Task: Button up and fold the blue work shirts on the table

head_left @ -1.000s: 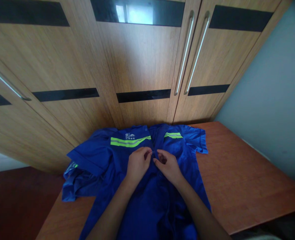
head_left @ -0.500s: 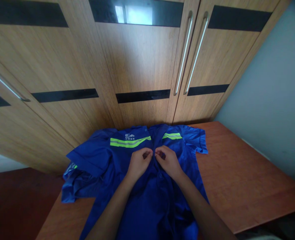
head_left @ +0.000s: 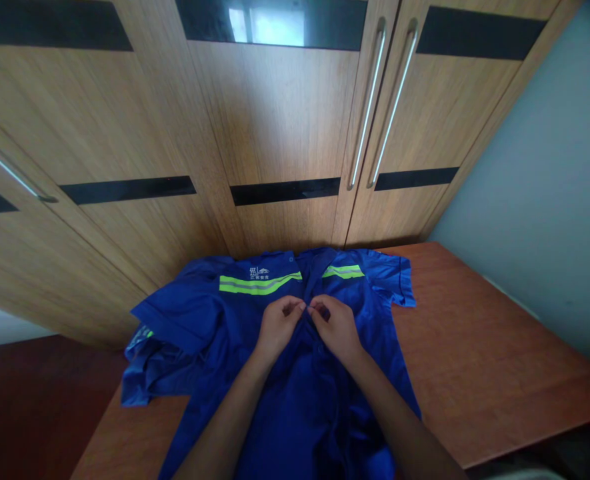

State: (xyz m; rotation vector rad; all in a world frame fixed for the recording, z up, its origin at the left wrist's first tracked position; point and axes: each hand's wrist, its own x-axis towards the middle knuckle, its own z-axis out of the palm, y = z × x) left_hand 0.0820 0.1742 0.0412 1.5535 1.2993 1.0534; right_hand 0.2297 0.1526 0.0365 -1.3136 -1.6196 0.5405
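A blue work shirt (head_left: 215,313) with yellow-green reflective stripes lies spread face up on a brown wooden table (head_left: 475,360), collar toward the wardrobe. My left hand (head_left: 277,327) and my right hand (head_left: 335,327) meet at the shirt's front opening just below the collar. Each hand pinches an edge of the placket with curled fingers, fingertips almost touching. A button shows on the placket just below my right hand. My forearms lie over the lower half of the shirt.
Wooden wardrobe doors (head_left: 285,133) with long metal handles (head_left: 369,107) stand right behind the table. A grey wall (head_left: 549,200) borders the right side. More blue cloth (head_left: 145,373) is bunched at the table's left edge, above a dark red floor (head_left: 35,407).
Both hands have shifted slightly up the placket toward the collar and stay pinched together on it. The shirt has hardly moved.
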